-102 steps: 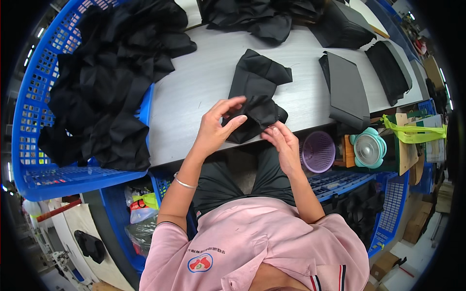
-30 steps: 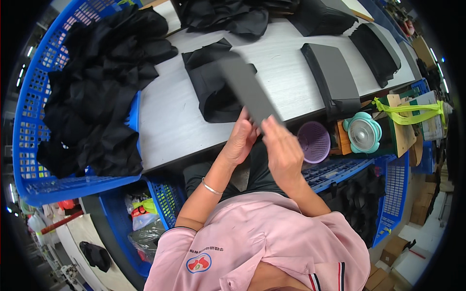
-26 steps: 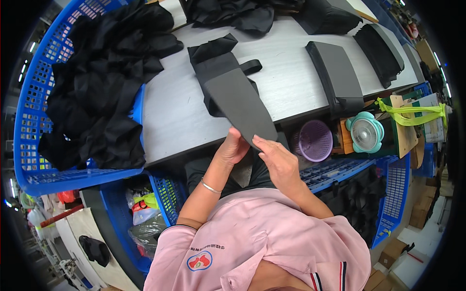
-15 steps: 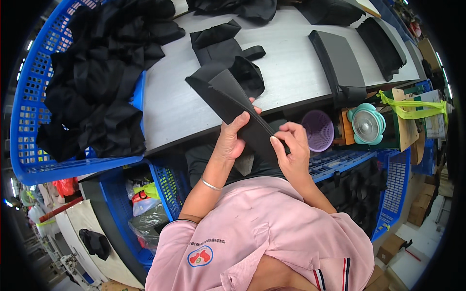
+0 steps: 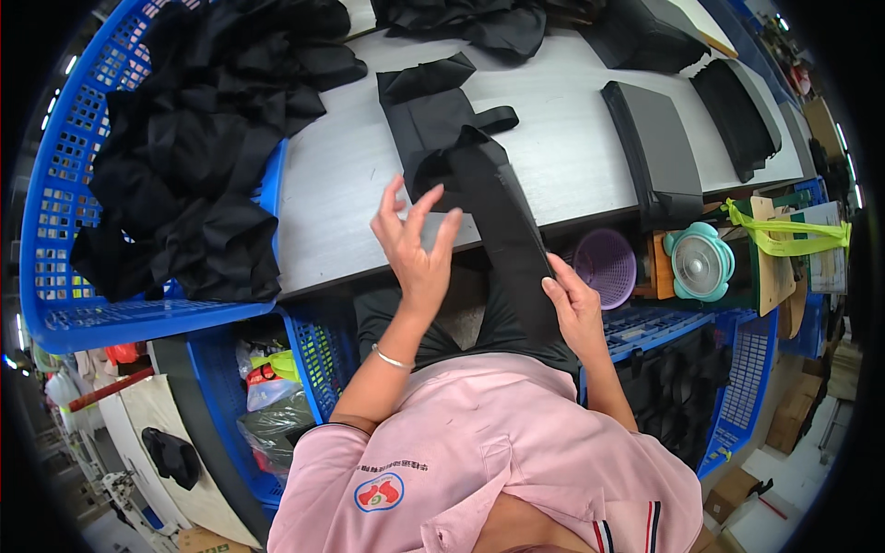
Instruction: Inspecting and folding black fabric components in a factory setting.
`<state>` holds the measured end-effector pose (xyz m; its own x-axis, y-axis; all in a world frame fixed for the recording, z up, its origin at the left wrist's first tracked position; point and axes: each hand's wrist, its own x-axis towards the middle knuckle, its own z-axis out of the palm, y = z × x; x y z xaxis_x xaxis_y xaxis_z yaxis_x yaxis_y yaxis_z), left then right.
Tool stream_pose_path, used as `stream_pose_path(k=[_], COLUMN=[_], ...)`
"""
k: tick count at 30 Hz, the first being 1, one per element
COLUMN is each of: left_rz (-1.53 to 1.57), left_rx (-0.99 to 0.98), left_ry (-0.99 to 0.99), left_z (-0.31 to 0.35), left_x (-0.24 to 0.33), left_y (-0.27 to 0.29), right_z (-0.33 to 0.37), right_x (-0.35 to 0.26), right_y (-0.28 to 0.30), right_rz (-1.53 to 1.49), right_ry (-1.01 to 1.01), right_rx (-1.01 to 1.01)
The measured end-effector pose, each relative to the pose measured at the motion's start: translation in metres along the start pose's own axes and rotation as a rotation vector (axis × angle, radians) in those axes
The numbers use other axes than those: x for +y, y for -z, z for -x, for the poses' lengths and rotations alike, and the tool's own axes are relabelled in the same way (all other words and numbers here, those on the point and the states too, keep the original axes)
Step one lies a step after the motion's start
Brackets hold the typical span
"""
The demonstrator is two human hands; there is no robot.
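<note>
A long black folded fabric panel (image 5: 516,249) slants over the table's near edge, its lower end hanging above my lap. My right hand (image 5: 573,300) pinches the panel's right edge between thumb and fingers. Beside it, my left hand (image 5: 415,244) is raised with its fingers spread, holding nothing. Behind the panel's upper end, a black sewn fabric piece with a loop (image 5: 429,120) lies on the light grey table (image 5: 346,175); the two overlap there.
At the left, a blue plastic basket (image 5: 166,324) is heaped with black fabric pieces (image 5: 198,157). Stacks of black and grey panels (image 5: 654,147) lie at the table's right. A purple bin (image 5: 605,267) and a teal fan (image 5: 699,261) stand near my right hand.
My left hand has let go of the panel and moved left, fingers spreading. The panel has turned more upright, still held by my right hand, which has shifted slightly right and down.
</note>
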<state>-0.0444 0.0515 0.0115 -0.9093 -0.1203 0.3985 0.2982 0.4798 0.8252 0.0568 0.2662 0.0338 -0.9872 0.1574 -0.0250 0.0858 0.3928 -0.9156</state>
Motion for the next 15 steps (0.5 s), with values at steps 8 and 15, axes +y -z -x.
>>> stream_pose_path(k=[8, 15], left_rz=[-0.132, 0.036], left_rx=[-0.166, -0.374], left_ry=[-0.195, -0.372], left_z=[-0.066, -0.064], left_x=[-0.025, 0.015], left_y=[-0.012, -0.011], right_z=[-0.006, -0.039], right_x=[-0.010, -0.041], right_y=[-0.015, -0.029], right_rz=[0.228, 0.669], right_ry=[0.136, 0.370], right_rx=[0.055, 0.043])
